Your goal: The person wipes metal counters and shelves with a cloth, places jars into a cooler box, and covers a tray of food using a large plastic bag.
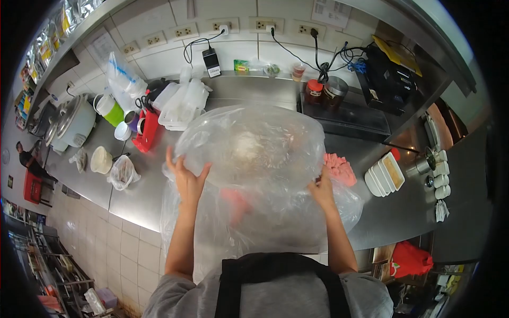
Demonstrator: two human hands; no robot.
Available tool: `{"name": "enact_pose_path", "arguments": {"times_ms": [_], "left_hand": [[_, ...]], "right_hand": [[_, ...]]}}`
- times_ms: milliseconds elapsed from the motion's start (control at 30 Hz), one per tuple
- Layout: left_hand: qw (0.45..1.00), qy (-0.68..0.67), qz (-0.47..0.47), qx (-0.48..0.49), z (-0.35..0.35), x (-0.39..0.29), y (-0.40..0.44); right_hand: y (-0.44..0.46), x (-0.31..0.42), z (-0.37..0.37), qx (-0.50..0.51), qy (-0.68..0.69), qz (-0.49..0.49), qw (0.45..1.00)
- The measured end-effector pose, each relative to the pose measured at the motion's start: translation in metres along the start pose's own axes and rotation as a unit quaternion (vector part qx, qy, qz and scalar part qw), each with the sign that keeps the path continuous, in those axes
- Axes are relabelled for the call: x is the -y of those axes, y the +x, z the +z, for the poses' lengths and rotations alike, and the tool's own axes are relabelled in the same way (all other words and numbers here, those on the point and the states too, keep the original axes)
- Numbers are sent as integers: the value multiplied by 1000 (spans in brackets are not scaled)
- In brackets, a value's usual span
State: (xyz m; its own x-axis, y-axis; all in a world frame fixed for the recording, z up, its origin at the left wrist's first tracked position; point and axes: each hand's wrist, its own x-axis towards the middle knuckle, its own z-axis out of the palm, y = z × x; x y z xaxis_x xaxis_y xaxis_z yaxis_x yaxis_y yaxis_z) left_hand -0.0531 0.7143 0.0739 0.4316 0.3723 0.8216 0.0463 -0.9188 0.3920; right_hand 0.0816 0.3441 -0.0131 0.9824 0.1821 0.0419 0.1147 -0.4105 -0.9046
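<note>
A large clear plastic bag (pixel 212 130), puffed up with air, sits over the steel counter in front of me. Something pale shows blurrily through its middle. More clear plastic (pixel 275 217) hangs below it toward my body, with a pinkish-red patch visible through it. My left hand (pixel 189 180) is against the bag's left side, thumb and fingers spread apart. On the right side, my right hand (pixel 322 190) has its fingers closed at the bag's edge. A crumpled pink cloth (pixel 340 169) lies just beyond my right hand.
Plastic containers (pixel 183 106) and a red tape dispenser (pixel 146 130) stand behind on the left, near a rice cooker (pixel 74 124). To the right are white trays (pixel 384 175), lidded jars (pixel 314 91) and a black printer (pixel 389 79). A person (pixel 33 159) stands far left.
</note>
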Motion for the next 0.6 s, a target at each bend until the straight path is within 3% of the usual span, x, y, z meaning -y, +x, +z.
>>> {"name": "enact_pose_path", "arguments": {"times_ms": [67,133,200,233,300,367,433,500,567,600], "left_hand": [[993,-27,-26,114,7,25,-13],[985,-103,-68,124,-2,22,14],[975,-183,-76,104,-8,15,62],[969,-222,-65,82,-11,11,90],[981,-192,35,5,-9,-5,138],[989,-134,55,-21,4,-19,169],[993,-88,72,-3,33,-21,178],[989,-111,55,84,77,5,163],[964,-80,90,236,130,58,118],[931,-14,128,340,153,80,96]], "right_hand": [[1,-9,-25,-60,-87,-96,990],[10,-17,-64,-123,-148,-202,960],[16,19,-94,-151,-40,-124,980],[10,62,-111,-140,87,19,986],[24,106,-127,-231,116,-67,964],[36,160,-125,-298,99,-152,937],[69,167,-118,-378,-87,-326,862],[76,191,-93,-367,-293,-296,832],[92,180,-68,-266,-391,-283,834],[104,161,-55,-235,-391,-331,826]]}}
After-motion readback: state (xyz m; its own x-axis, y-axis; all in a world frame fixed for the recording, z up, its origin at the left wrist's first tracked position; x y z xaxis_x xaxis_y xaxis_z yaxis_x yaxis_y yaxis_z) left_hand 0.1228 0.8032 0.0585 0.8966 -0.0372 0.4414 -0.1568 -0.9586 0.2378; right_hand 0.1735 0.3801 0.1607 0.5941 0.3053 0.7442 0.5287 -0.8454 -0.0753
